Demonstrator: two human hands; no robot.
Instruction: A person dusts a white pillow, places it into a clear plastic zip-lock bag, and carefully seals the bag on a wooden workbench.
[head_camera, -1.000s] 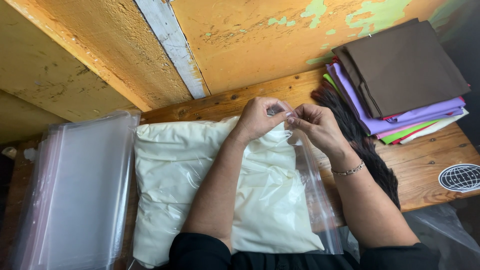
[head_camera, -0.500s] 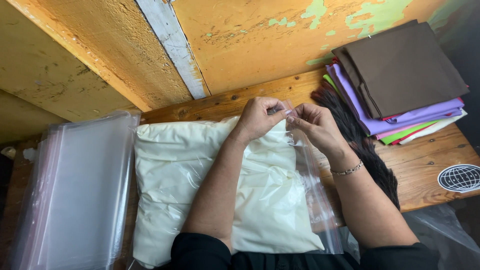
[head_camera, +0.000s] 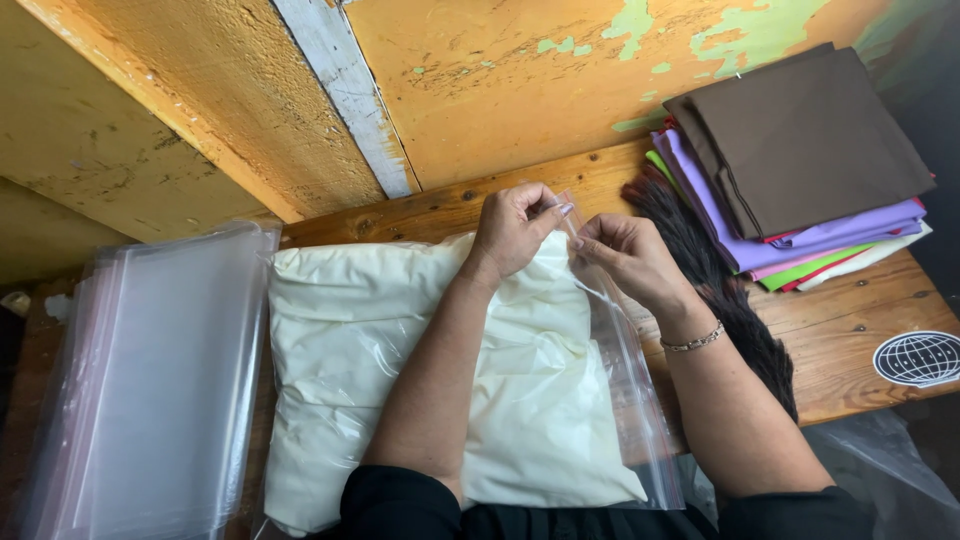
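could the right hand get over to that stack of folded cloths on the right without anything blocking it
Probably yes. The right hand pinches the clear bag, but only bare bench and a dark brush lie between it and the folded cloths.

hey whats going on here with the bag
A person is working at the far end of a clear plastic zip bag that holds a folded cream cloth. The left hand and right hand both pinch the bag's closure strip near its top corner. The bag lies on a wooden table, with a stack of empty clear bags to the left and folded coloured fabrics to the right.
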